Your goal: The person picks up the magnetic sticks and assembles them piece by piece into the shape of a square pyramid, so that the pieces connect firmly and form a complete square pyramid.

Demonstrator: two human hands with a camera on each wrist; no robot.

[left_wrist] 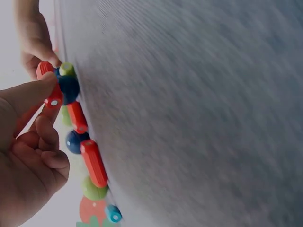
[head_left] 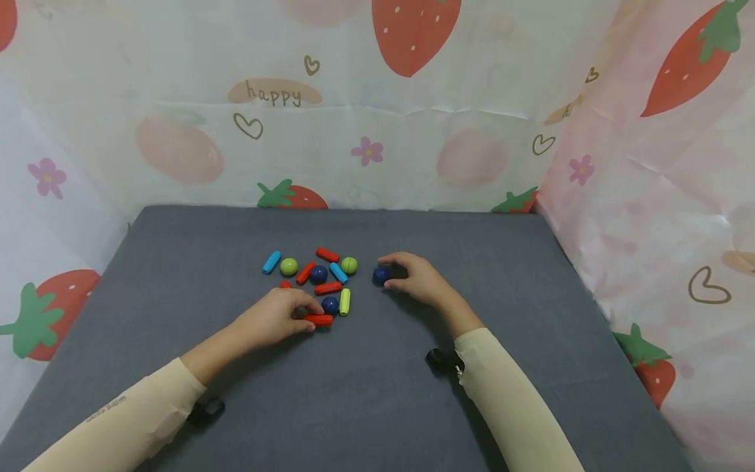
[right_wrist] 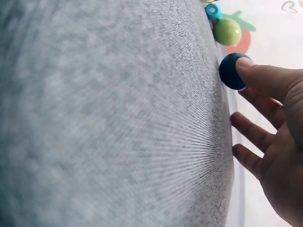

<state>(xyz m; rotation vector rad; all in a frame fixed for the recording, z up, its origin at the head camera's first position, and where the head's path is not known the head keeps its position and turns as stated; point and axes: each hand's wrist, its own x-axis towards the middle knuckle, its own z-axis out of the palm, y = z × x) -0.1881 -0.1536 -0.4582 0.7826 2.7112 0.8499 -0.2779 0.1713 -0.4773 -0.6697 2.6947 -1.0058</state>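
Note:
My left hand (head_left: 283, 311) pinches a short red rod (head_left: 319, 320) between thumb and fingers. In the left wrist view that red rod (left_wrist: 54, 101) shows a pale round spot at its end. A dark blue ball (head_left: 330, 305) lies just behind it, beside a yellow-green rod (head_left: 345, 302). Over to the right, my right hand (head_left: 422, 282) holds another dark blue ball (head_left: 381, 276). The right wrist view has the thumb on this blue ball (right_wrist: 232, 71), with the other fingers spread out below; the ball hides part of the index finger.
Behind the left hand lie several more pieces: a blue ball (head_left: 318, 274), green balls (head_left: 289, 267), red rods (head_left: 328, 288) and light blue rods (head_left: 271, 262). They rest on a grey cloth-covered table (head_left: 366, 393). Strawberry-print curtains (head_left: 366, 118) stand behind and at the sides.

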